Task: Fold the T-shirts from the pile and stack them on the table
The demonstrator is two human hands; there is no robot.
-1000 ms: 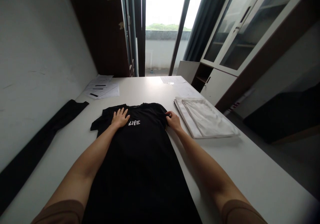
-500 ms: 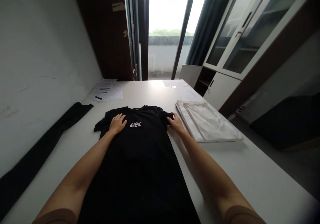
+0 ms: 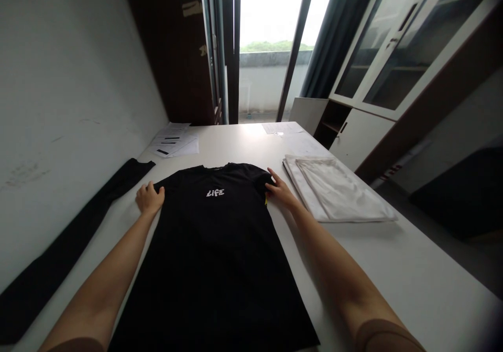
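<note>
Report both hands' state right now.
Left hand: curled at one side of the black T-shirt; grip can't be told.
Right hand: partly open, at the T-shirt's other side.

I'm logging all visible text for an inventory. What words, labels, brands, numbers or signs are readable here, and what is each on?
Nothing reads with certainty:
White lettering on the chest of the black T-shirt: stylised and too blurred to quote.
Papers at far left: print too small to read.
Papers at far right: faint marks, unreadable.
</note>
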